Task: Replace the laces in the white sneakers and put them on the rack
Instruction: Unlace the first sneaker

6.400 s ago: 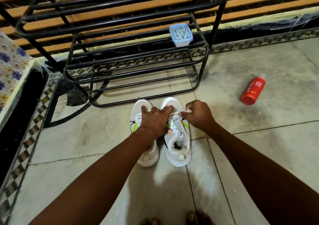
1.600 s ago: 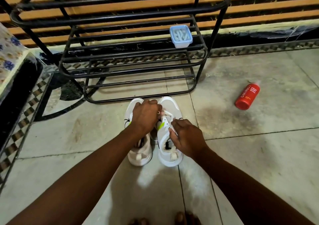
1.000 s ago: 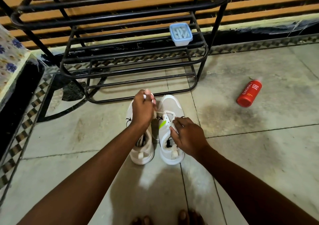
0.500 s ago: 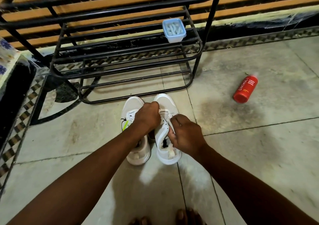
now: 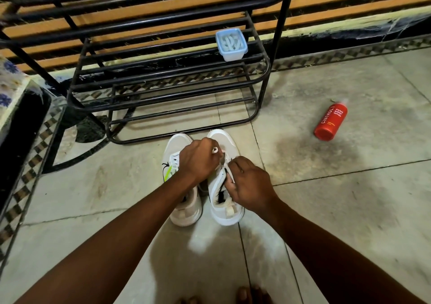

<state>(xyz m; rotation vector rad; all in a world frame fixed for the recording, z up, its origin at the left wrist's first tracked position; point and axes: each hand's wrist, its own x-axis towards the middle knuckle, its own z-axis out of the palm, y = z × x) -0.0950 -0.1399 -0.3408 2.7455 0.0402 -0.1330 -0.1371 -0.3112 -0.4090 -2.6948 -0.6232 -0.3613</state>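
Below me, two white sneakers stand side by side on a pale tiled floor, toes pointing away from me toward a black metal shoe rack [image 5: 263,75]. The left sneaker [image 5: 184,212] has a lime green mark on its side. The right sneaker [image 5: 225,207] is the one I am working on.

My left hand [image 5: 198,161] reaches across to the right sneaker's lacing area, fingers curled, and a white lace [image 5: 214,149] tip pokes out beside the knuckles, so I judge it is pinching the lace. My right hand [image 5: 250,187] sits over the side of the same shoe's tongue, fingers curled and pinching what looks like a strand of lace near the eyelets; the exact contact is hidden under the fingers.

I judge the step in hand to be lacing the right sneaker, somewhere in the upper eyelets. How many rows are done I cannot tell, since both hands cover them. The left sneaker shows lace across its front, though whether it is finished is unclear.

The next move calls for feeding the lace tip through an eyelet and drawing it snug while the other hand steadies the shoe. Both sneakers are on the floor, just in front of the rack's lowest bars, not yet on it.

A small blue tub [image 5: 231,44] rests on a middle shelf of the rack. A red bottle [image 5: 331,123] lies on its side on the floor, well apart to the right.
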